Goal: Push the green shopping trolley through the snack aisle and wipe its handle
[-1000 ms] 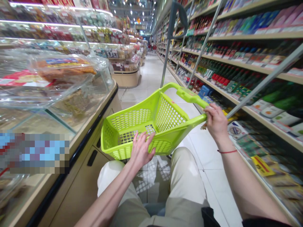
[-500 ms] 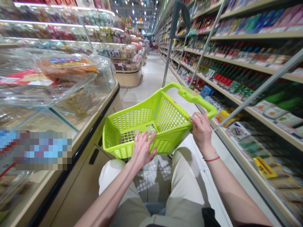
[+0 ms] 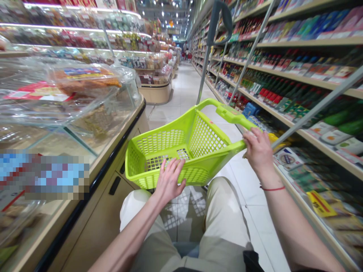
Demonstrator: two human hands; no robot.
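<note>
A lime-green plastic shopping basket (image 3: 170,173) with perforated walls stands tilted in front of my knees, with nothing inside that I can see. My left hand (image 3: 171,179) grips its near rim, fingers over the edge and thumb on the outer side. At the right end, my right hand (image 3: 258,149) is wrapped round the corner where the rim meets the thick looped handle (image 3: 231,113). A red string circles my right wrist. Behind the basket rises a grey pole with a dark grey grip (image 3: 219,24).
On the left, a display counter (image 3: 119,145) with a black edge bumper carries plastic-wrapped food packs (image 3: 85,81). Stocked shelves (image 3: 306,81) with slanting metal bars line the right. A tiled aisle floor (image 3: 183,81) runs ahead, with distant people at its end.
My right hand has moved right and slightly down along the basket, from the rim to the handle's corner. My left hand keeps its place on the near rim.
</note>
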